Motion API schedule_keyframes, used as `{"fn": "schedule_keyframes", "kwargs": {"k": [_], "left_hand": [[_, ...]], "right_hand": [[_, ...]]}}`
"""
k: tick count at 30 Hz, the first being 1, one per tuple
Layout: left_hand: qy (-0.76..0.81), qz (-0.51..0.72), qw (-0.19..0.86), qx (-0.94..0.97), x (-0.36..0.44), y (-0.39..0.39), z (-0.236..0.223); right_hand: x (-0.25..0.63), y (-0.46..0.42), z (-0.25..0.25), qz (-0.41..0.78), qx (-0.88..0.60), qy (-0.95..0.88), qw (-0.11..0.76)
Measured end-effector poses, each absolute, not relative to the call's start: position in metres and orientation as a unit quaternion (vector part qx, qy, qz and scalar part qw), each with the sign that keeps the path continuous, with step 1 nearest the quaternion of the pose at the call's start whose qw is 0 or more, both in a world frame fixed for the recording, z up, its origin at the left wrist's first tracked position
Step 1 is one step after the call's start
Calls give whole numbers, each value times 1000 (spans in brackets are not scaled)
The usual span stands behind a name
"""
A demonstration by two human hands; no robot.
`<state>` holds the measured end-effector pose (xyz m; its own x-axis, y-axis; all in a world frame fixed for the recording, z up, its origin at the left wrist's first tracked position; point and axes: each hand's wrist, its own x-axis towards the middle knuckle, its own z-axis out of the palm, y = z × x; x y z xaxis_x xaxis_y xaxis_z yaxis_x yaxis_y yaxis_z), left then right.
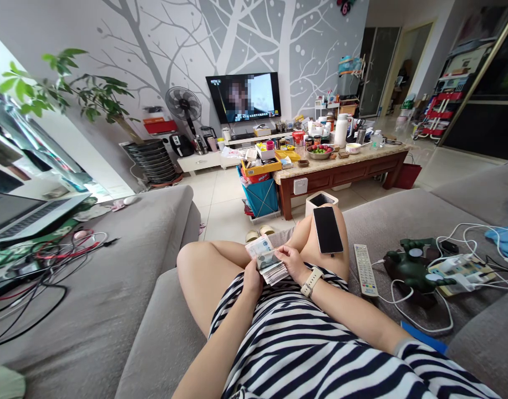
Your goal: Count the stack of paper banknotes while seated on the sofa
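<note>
A stack of banknotes rests in my lap between both hands. My left hand grips the lower end of the stack. My right hand, with a white watch on its wrist, pinches the top notes from the right side. A black phone lies face up on my right thigh, just beyond my right hand. I sit cross-legged on a grey sofa in a striped dress.
A white remote, a green figure and white cables lie on the sofa to my right. A laptop and tangled wires sit at left. Ahead stand a cluttered coffee table, a blue bin, a television and a fan.
</note>
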<state>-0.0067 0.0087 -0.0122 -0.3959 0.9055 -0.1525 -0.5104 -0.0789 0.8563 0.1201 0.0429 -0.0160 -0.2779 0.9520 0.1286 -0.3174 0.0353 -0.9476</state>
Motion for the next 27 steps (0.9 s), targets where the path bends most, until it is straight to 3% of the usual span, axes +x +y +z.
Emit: {"fn": "schedule_keyframes", "kwargs": {"k": [27], "left_hand": [[406,686,572,193,-12,20,-39]], "right_hand": [[116,48,-25,614,-325,-515,503]]}}
